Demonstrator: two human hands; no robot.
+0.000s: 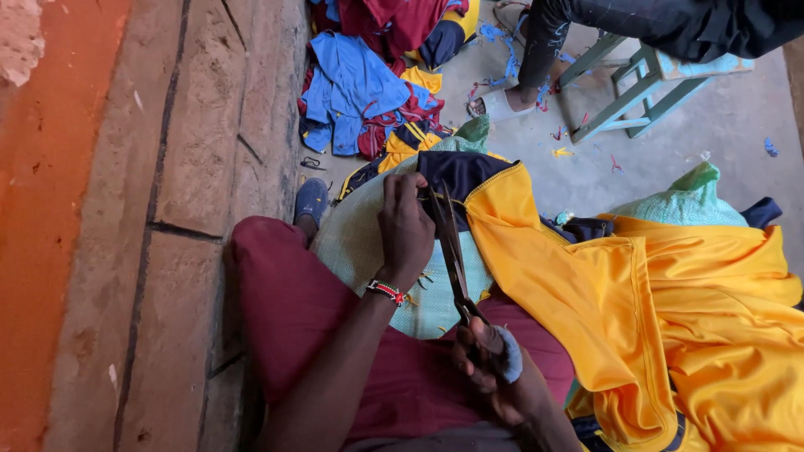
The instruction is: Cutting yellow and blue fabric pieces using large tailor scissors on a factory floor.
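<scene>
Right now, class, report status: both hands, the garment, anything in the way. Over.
Left hand pinching navy edge of yellow garment. Right hand closed on scissors, blades at the navy edge. Green sack under the work; nothing blocking the blades.

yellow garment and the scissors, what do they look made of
Yellow garment: likely a synthetic jersey knit; it has a smooth sheen and soft folds. Scissors: dark metal blades, dull finish; the handle seems wrapped in pale cloth.
</scene>
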